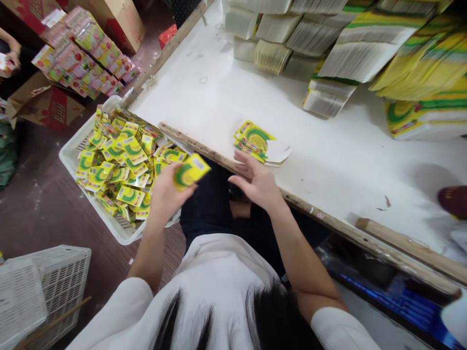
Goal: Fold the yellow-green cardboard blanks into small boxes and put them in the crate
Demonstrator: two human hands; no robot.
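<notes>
Above the right edge of a white basket (126,236) heaped with yellow-green packets (130,196), my left hand (168,192) grips a yellow packet (192,171), slightly blurred. My right hand (257,182) is over the table's wooden edge, empty, with its fingers apart. Just beyond its fingertips, a flat yellow-green carton (255,137) with a white flap lies on the white table (204,104). Whether the fingertips touch the carton cannot be made out.
Stacks of folded cartons (365,53) fill the table's far right. Wooden strips (408,243) run along its near edge. Pink boxes (87,53) and brown cartons stand at upper left, beside another person's hand (13,58). White crates (62,277) are at lower left.
</notes>
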